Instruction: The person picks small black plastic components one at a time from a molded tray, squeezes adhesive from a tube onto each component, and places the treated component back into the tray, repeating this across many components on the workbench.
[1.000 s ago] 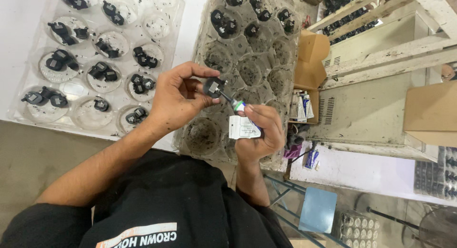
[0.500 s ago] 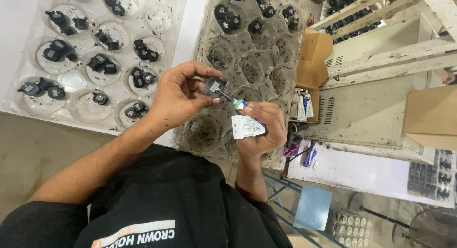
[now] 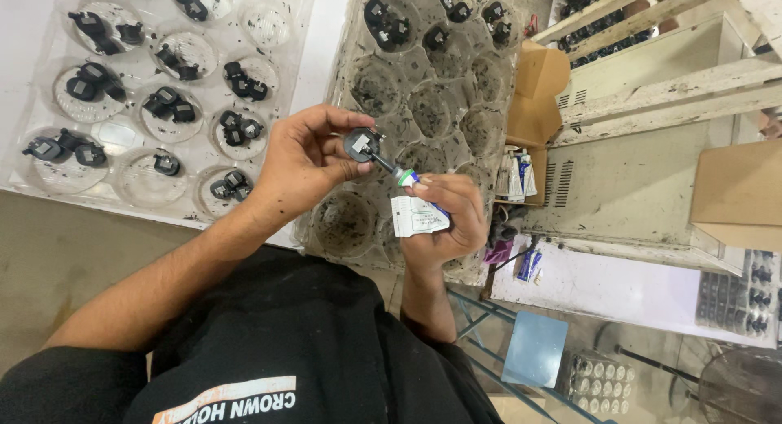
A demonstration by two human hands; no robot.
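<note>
My left hand [image 3: 305, 159] pinches a small round black part [image 3: 359, 144] between thumb and fingers. My right hand [image 3: 444, 220] grips a small glue tube [image 3: 417, 214] with a white label and a green collar; its thin dark nozzle [image 3: 383, 163] touches the black part. Both hands hover above a dirty clear plastic tray [image 3: 432, 106] of round cups, where a few black parts [image 3: 387, 23] lie at the far end. To the left lies a second clear tray [image 3: 122, 106] with several cups filled with black parts.
An open brown cardboard box [image 3: 538, 90] with small glue packets [image 3: 515, 173] sits right of the dirty tray. Beyond it are a grey metal unit [image 3: 635, 188], wooden slats [image 3: 652, 33], another cardboard box [image 3: 737, 196] and a blue stool [image 3: 533, 349] below.
The hands stay together with the nozzle at the black part. The view has shifted slightly; both hands sit a little lower over the dirty tray.
</note>
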